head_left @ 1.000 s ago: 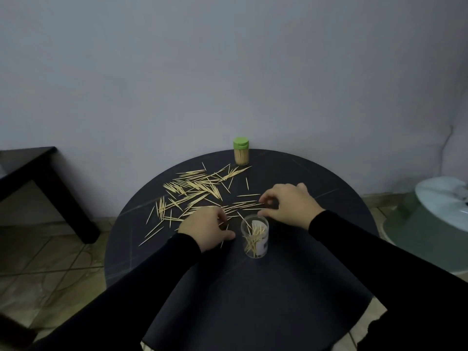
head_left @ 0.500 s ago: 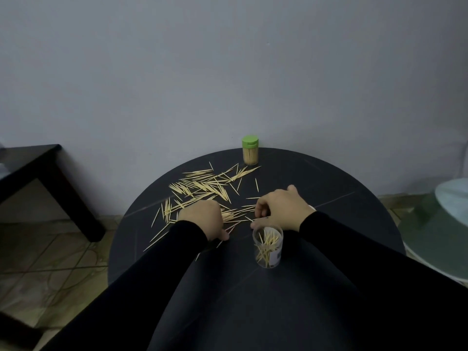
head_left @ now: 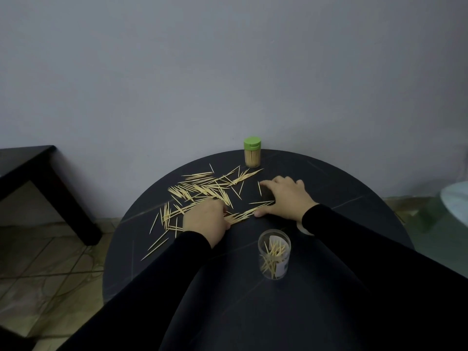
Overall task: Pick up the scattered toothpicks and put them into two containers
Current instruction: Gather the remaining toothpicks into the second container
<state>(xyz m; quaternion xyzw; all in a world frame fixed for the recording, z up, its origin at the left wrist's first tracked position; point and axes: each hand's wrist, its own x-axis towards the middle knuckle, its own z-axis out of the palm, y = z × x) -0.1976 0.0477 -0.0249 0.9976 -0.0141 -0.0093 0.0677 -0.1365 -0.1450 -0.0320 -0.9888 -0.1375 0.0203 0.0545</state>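
Observation:
Many wooden toothpicks [head_left: 202, 188] lie scattered over the far left part of a round black table [head_left: 354, 188]. My left hand [head_left: 205, 221] sits knuckles up at the near edge of the pile, its fingers curled onto a small bundle of toothpicks [head_left: 239, 216]. My right hand [head_left: 286, 198] is spread on the table to the right of the pile; its thumb touches the right end of that bundle. A clear open container [head_left: 274, 252] with several toothpicks in it stands nearer to me, apart from both hands. A full container with a green lid [head_left: 252, 152] stands at the table's far edge.
A grey wall rises right behind the table. A low black side table [head_left: 38, 168] stands on the tiled floor at the left. A pale green basin [head_left: 453, 214] sits at the right edge. My black sleeves cover the near part of the table.
Both hands have moved away from the clear container, farther into the pile. The right hand went from a pinch near the container to a spread pose on the table.

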